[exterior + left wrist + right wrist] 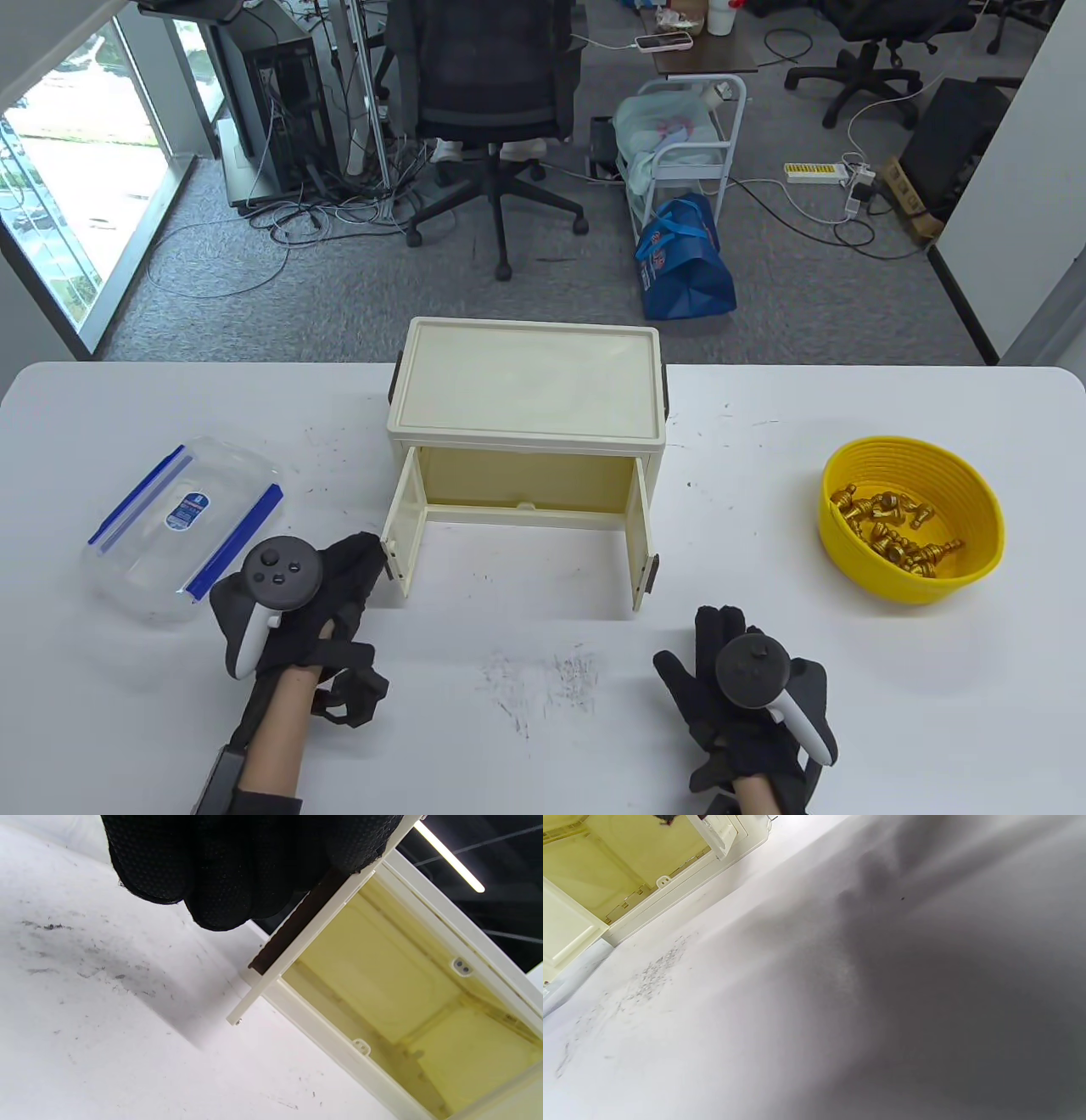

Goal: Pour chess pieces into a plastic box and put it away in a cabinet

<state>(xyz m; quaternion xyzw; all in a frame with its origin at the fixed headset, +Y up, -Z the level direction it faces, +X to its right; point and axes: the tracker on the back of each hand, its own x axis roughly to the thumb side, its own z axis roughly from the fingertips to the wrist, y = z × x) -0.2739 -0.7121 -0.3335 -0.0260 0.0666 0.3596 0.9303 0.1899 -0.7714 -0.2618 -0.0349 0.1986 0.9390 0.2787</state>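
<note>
A cream cabinet (526,390) stands mid-table with both front doors swung open and nothing visible inside. My left hand (365,556) reaches its fingers to the outer edge of the left door (403,518). In the left wrist view the gloved fingers (220,878) curl against that door's dark handle strip (297,929). My right hand (704,654) lies flat and open on the table in front of the right door (640,535), holding nothing. A clear plastic box (182,526) with a blue-clipped lid sits at the left. A yellow bowl (912,586) at the right holds several gold chess pieces (895,531).
The white table (543,747) has grey scuff marks in front of the cabinet. The cabinet's open front also shows at the upper left of the right wrist view (606,870). Beyond the far table edge is an office floor with a chair and cables.
</note>
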